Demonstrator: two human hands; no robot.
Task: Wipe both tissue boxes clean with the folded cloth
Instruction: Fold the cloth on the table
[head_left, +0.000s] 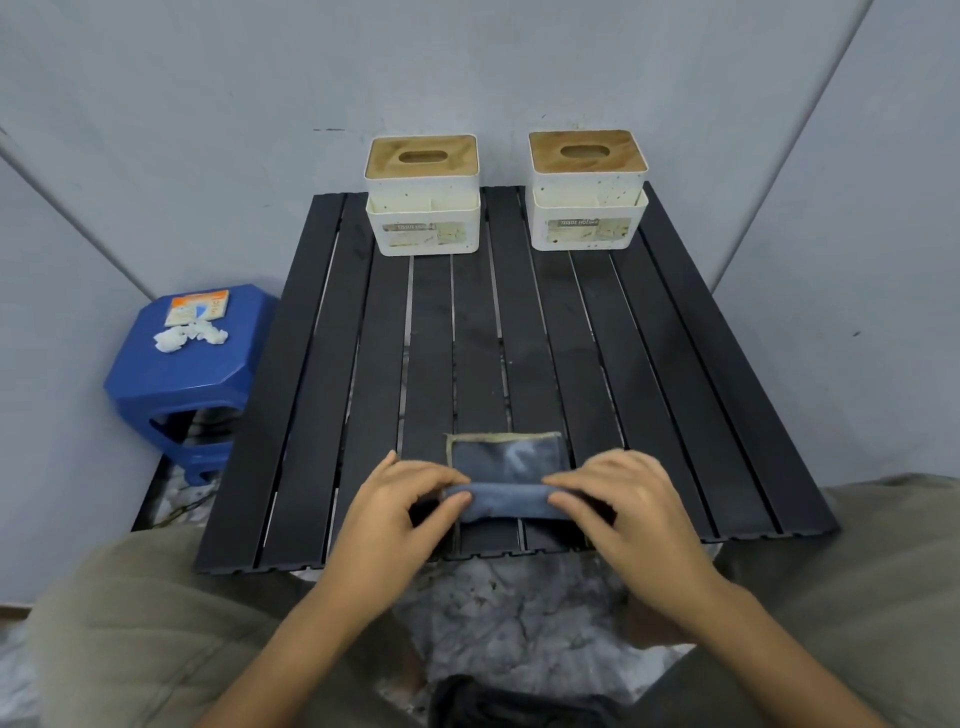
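Two white tissue boxes with wooden lids stand at the far edge of the black slatted table (322, 395): the left box (422, 208) and the right box (588, 202), both speckled with dirt. Near the front edge lies a blue-grey cloth (506, 470) with a pale hem, its near part rolled over into a fold. My left hand (400, 499) pinches the left end of that fold between thumb and fingers. My right hand (621, 499) pinches the right end the same way. Both hands are far from the boxes.
A blue plastic stool (182, 374) stands left of the table, carrying an orange-and-white packet (197, 307) and crumpled white tissue (189, 335). Grey walls close in behind and on both sides. My knees flank the table's front edge.
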